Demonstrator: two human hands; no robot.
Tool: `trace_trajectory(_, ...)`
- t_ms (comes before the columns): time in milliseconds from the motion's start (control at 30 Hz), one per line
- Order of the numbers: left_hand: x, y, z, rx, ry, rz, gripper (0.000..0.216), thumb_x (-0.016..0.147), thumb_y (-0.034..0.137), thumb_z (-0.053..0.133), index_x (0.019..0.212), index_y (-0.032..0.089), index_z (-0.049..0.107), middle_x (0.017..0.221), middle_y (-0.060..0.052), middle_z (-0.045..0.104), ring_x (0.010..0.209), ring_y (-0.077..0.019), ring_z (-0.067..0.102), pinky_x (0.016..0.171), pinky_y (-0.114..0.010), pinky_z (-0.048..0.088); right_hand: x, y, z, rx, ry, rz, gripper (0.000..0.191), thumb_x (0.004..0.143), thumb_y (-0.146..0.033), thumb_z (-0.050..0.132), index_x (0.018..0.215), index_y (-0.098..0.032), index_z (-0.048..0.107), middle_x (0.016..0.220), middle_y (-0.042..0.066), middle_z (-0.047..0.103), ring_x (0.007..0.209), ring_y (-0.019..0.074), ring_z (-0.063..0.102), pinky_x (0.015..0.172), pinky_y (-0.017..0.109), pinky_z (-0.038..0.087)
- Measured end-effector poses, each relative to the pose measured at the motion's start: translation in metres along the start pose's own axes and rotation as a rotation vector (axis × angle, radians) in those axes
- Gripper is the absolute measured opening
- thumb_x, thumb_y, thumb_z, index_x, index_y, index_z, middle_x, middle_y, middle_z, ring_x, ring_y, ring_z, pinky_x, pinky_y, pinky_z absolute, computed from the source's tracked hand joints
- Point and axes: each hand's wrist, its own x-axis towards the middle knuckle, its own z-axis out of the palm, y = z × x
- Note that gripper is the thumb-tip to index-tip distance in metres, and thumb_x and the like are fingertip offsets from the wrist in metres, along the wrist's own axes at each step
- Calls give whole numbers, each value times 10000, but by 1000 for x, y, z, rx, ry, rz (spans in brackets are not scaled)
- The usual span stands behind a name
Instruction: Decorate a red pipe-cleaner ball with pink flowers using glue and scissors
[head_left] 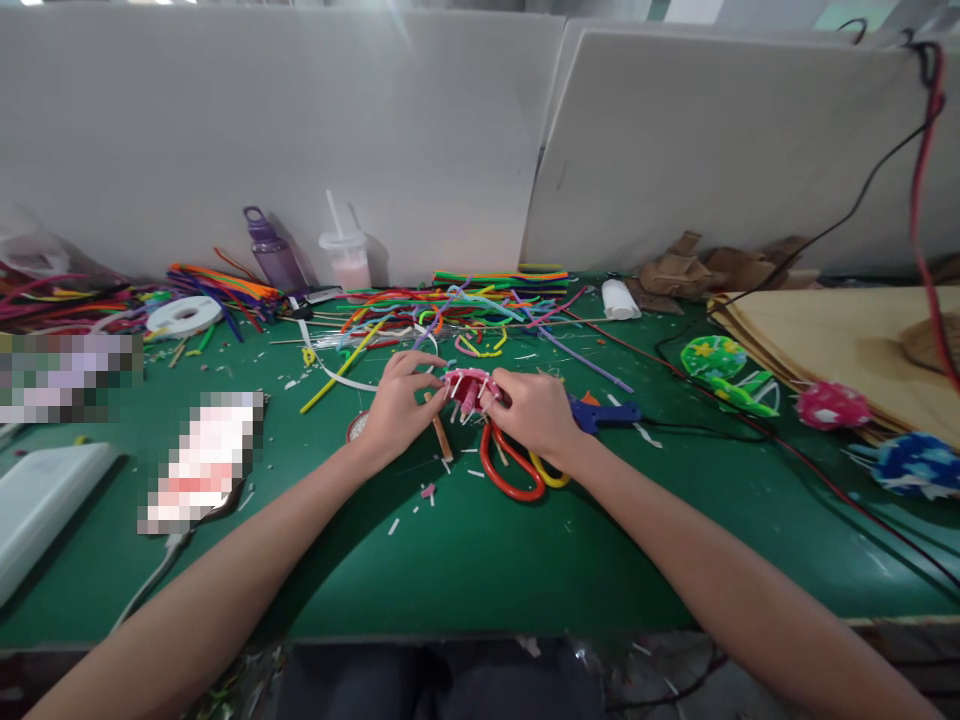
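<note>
A small pink craft piece (466, 386) with white sticks poking out of it sits between both my hands on the green table (465, 560). My left hand (401, 402) pinches its left side, fingers closed on it. My right hand (534, 412) grips its right side. Red and yellow handled scissors (517, 474) lie just under my right hand. A wooden stick (442, 436) lies beside my left hand.
Many coloured pipe cleaners (465, 300) litter the back of the table. A purple bottle (271, 252), a lidded cup with a straw (346, 258) and a tape roll (184, 316) stand behind. A blue glue gun (604, 412), cables, decorated shapes (724, 362) and cardboard sheets (832, 340) lie right.
</note>
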Motion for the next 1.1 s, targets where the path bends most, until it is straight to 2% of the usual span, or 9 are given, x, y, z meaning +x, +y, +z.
trace_trajectory(267, 0, 2, -1, -89, 27, -120, 118, 792, 212, 644, 677, 187, 639, 1032, -63, 693, 1004, -221, 613, 911, -409, 468, 1, -1, -5, 72, -59, -33, 253, 876, -332, 457, 696, -186, 558, 594, 10, 593, 521, 122, 479, 519, 267, 218)
trace_trajectory(433, 1, 5, -5, 37, 219, 76, 138, 745, 125, 646, 653, 188, 563, 973, -67, 683, 1018, -228, 590, 919, -428, 478, 1, -1, -6, 55, -37, 16, 272, 862, -424, 521, 765, -182, 598, 557, -5, 581, 512, 125, 500, 511, 256, 222)
trace_trajectory(533, 1, 9, -6, 81, 235, 167, 153, 739, 93, 639, 661, 193, 553, 967, -65, 682, 1044, -234, 576, 910, -428, 490, 1, -2, -4, 17, -7, -7, 208, 863, -326, 500, 770, -173, 607, 596, 13, 622, 528, 128, 518, 517, 261, 223)
trace_trajectory(633, 0, 13, -6, 93, 219, 174, 144, 764, 104, 629, 676, 197, 564, 984, -62, 676, 1066, -234, 565, 909, -426, 491, 0, -3, -2, 12, 2, -18, 198, 859, -296, 491, 748, -172, 598, 612, 21, 631, 535, 129, 516, 521, 265, 225)
trace_trajectory(733, -1, 16, -7, 111, 203, 140, 40, 791, 183, 648, 793, 201, 613, 1057, -76, 646, 1076, -241, 557, 907, -436, 485, 0, -3, -2, 76, -6, 32, 205, 857, -307, 491, 715, -184, 573, 572, 2, 583, 509, 123, 471, 516, 267, 225)
trace_trajectory(867, -1, 21, -12, 104, 221, 114, 350, 774, 335, 702, 1083, 213, 590, 1208, -114, 565, 1158, -263, 513, 982, -466, 435, 3, 0, -4, 270, 59, 154, 190, 818, -285, 515, 648, -202, 494, 516, -39, 461, 481, 107, 386, 516, 256, 251)
trace_trajectory(967, -1, 27, -16, 104, 234, 148, 139, 783, 328, 688, 844, 229, 612, 1096, -81, 610, 1135, -258, 516, 985, -464, 413, 4, 1, -6, 375, 141, 209, 234, 818, -290, 511, 613, -215, 428, 501, -55, 393, 475, 102, 348, 515, 250, 270)
trace_trajectory(1033, -2, 32, -16, 63, 175, 154, 166, 803, 310, 663, 686, 221, 586, 913, -54, 641, 995, -233, 564, 904, -427, 446, 5, 0, -7, 398, 177, 223, 256, 820, -300, 514, 602, -220, 406, 491, -61, 365, 471, 101, 331, 512, 250, 274)
trace_trajectory(1100, -2, 36, -15, -43, 95, 77, 236, 851, 319, 603, 643, 209, 589, 767, -37, 630, 807, -187, 579, 765, -356, 470, 5, -1, -8, 391, 199, 216, 262, 820, -301, 518, 597, -222, 405, 490, -61, 362, 470, 101, 326, 510, 250, 275)
